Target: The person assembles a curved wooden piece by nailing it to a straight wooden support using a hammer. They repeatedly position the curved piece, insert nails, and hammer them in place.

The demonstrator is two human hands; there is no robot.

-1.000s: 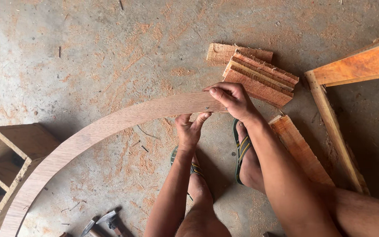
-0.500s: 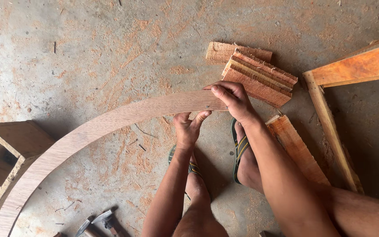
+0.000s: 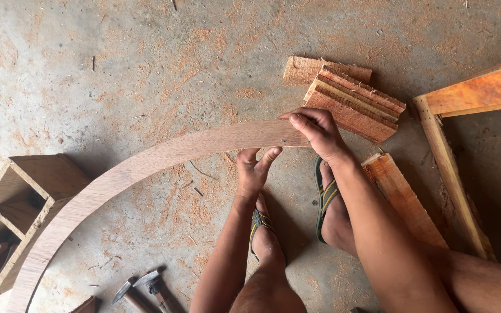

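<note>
A long curved wooden strip (image 3: 146, 168) is held bowed on a concrete floor (image 3: 117, 69), arcing from 8 o'clock up to centre. Its end is pinched by the right hand (image 3: 317, 133), fingers closed over the top edge; the left hand (image 3: 255, 171) is pressed beneath, thumb and fingers closed on the lower edge. If the grip slips, the strip may spring back or crack. Sawdust is scattered everywhere; stacked wood blocks (image 3: 352, 101) at 1 o'clock, hammers (image 3: 143, 287) at 7.

Both arms are bare, with no sleeves, watch or rings. The left hand (image 3: 254, 170) and right hand (image 3: 318, 132) are ungloved. Legs bare; feet in dark flip-flops (image 3: 324, 197) with yellow-green striped straps.
</note>
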